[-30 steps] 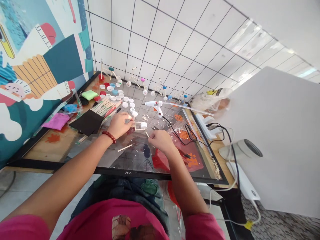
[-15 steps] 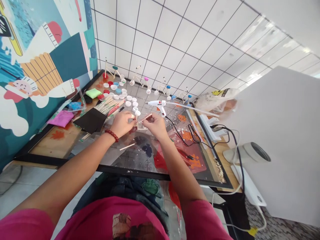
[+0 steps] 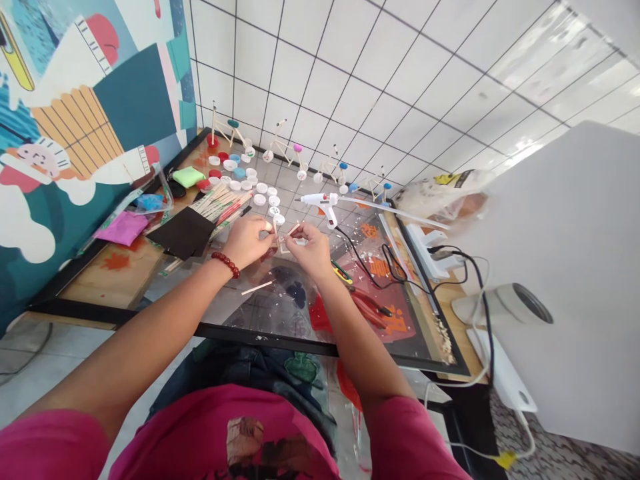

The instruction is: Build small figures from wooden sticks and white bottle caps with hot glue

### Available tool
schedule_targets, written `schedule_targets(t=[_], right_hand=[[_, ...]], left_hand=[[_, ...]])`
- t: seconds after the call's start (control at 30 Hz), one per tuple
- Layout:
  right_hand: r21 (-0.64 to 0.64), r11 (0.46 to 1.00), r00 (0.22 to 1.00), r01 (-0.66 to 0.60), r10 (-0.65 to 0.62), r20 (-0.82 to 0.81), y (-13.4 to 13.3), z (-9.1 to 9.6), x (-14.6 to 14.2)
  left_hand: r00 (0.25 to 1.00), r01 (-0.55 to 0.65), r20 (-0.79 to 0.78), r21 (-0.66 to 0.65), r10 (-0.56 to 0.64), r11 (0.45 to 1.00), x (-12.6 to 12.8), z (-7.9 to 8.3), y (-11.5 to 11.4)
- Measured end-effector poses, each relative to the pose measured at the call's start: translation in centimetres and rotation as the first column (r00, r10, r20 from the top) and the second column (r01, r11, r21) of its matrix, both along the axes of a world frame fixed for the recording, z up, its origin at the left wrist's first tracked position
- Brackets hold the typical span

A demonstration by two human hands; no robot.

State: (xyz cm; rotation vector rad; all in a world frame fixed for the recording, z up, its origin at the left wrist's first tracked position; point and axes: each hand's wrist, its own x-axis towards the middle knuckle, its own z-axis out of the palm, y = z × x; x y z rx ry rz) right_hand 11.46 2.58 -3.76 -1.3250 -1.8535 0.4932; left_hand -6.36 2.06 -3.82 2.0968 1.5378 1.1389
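My left hand [image 3: 250, 241], with a red bead bracelet at the wrist, pinches a small frame of thin wooden sticks [image 3: 283, 248] just above the table. Facing it, my right hand [image 3: 311, 249] grips a short wooden stick [image 3: 293, 229] between thumb and fingertips, close to the frame. Fingers partly hide where the sticks join, so I cannot tell whether they touch. Below my hands lies a loose wooden stick [image 3: 257, 288]. Beyond them rests a white glue gun [image 3: 323, 201] with a long glue stick in its back.
White, red and blue bottle caps [image 3: 260, 199] lie behind my left hand. Small stick-and-cap bicycles [image 3: 287, 155] line the tiled wall. Left are a bundle of sticks [image 3: 220, 203] and black sheets [image 3: 183, 230]. Right are red-handled pliers [image 3: 367, 308], a cutter [image 3: 342, 272] and a power strip [image 3: 427, 250].
The stick in my right hand has shifted slightly and shows a shorter length. Both hands keep their grip near each other. The view has turned a little, uncovering the cutter and pliers.
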Motion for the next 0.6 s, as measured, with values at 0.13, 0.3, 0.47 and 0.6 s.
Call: schedule_targets(t=[0.13, 0.3, 0.47, 0.6], right_hand=[[-0.024, 1.0, 1.0, 0.005, -0.005, -0.004, 0.02, -0.14, -0.08], [-0.049, 0.999, 1.0, -0.01, 0.009, -0.029, 0.06, -0.03, -0.13], [-0.047, 0.999, 0.999, -0.014, 0.013, -0.029, 0.0, 0.13, -0.21], [-0.051, 0.999, 1.0, -0.015, 0.016, 0.007, 0.11, 0.01, -0.2]], left_hand=[[1.0, 0.0, -0.006, 0.008, 0.0, 1.0, 0.1, 0.06, -0.03], [1.0, -0.009, -0.012, 0.003, 0.009, 1.0, 0.19, 0.02, -0.07], [1.0, -0.006, -0.006, 0.006, 0.006, 1.0, 0.21, -0.03, -0.07], [1.0, -0.011, -0.015, 0.004, 0.011, 1.0, 0.34, 0.05, -0.23]])
